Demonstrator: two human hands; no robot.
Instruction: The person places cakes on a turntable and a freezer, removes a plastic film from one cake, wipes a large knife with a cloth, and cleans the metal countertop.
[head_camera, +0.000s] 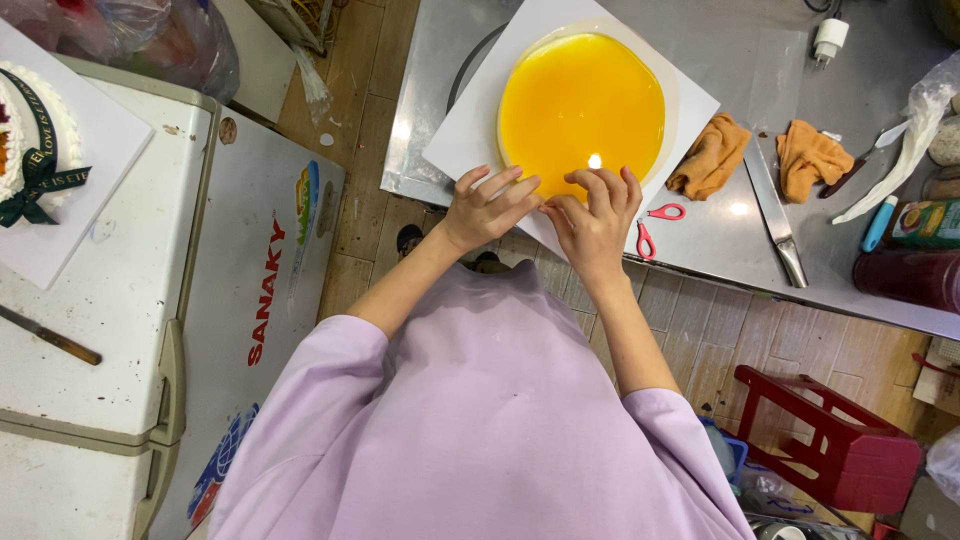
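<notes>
Sleeves: lilac sweatshirt (480, 420) fills the lower view, both forearms reaching up from it to the counter's near edge.
Left hand: left hand (487, 208) lies flat on the white board (462, 135), fingers (500, 180) spread and slightly fanned, tips touching the near rim of the cake; nothing is pinched.
Right hand: right hand (597, 222) sits just beside the left one, fingers (610, 185) curled and close together, tips pressing at the cake's near edge; whether they pinch anything I cannot tell.
Cake: round cake with glossy yellow glaze (582, 108) rests on the white board, directly beyond both sets of fingers.
Counter: steel counter (720, 230) carries the board.
Right of the fingers: red-handled scissors (655, 228) lie near; two orange cloths (712, 155) and a long knife (772, 205) lie farther out.
Left of the fingers: a white chest freezer (120, 290) stands well apart, bearing a white frosted cake with a dark ribbon (35, 140).
Floor: a red stool (835, 440) stands below the right elbow.
</notes>
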